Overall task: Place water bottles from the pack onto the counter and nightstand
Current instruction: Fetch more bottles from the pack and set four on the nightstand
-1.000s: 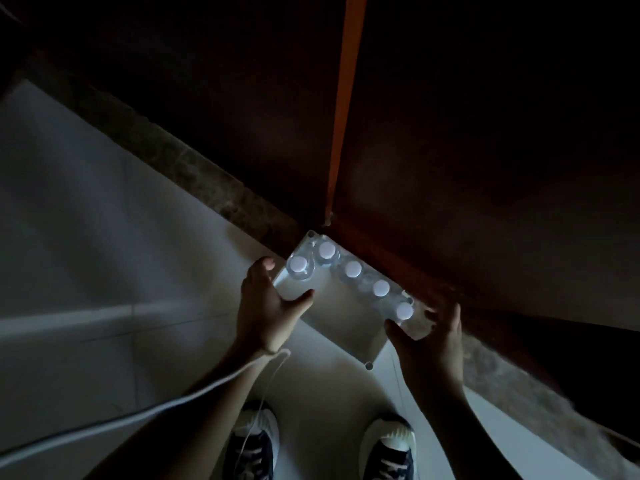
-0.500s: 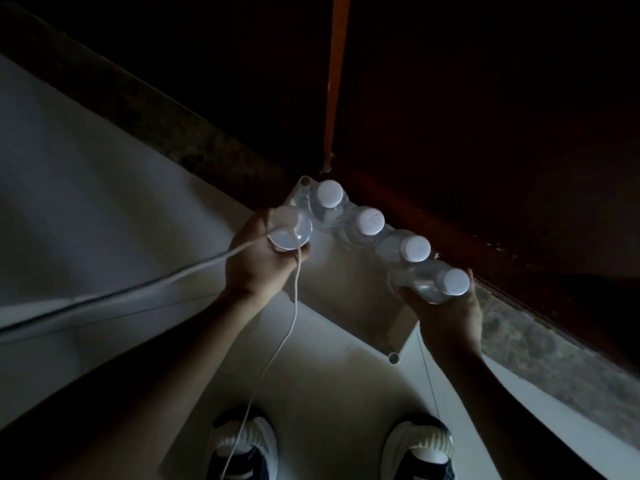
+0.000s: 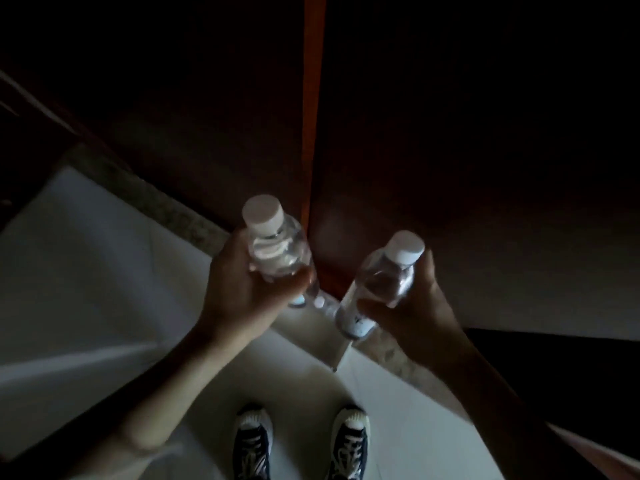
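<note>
Head view shows both hands raised over the pale floor, each carrying one water bottle. To do this well, I judge each bottle should stay upright and firmly wrapped during the carry to the counter. The left hand [image 3: 242,292] curls its fingers round the left bottle [image 3: 277,251], cap up. The right hand [image 3: 412,306] grips the right bottle [image 3: 381,282], tilted. The pack [image 3: 318,323] sits below on the floor against the dark wooden panel [image 3: 450,168], between the hands.

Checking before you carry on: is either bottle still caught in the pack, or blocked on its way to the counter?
Neither is caught: the left hand and right hand each hold a bottle lifted clear above the pack. Counter and nightstand are out of view, so that path cannot be judged.
</note>
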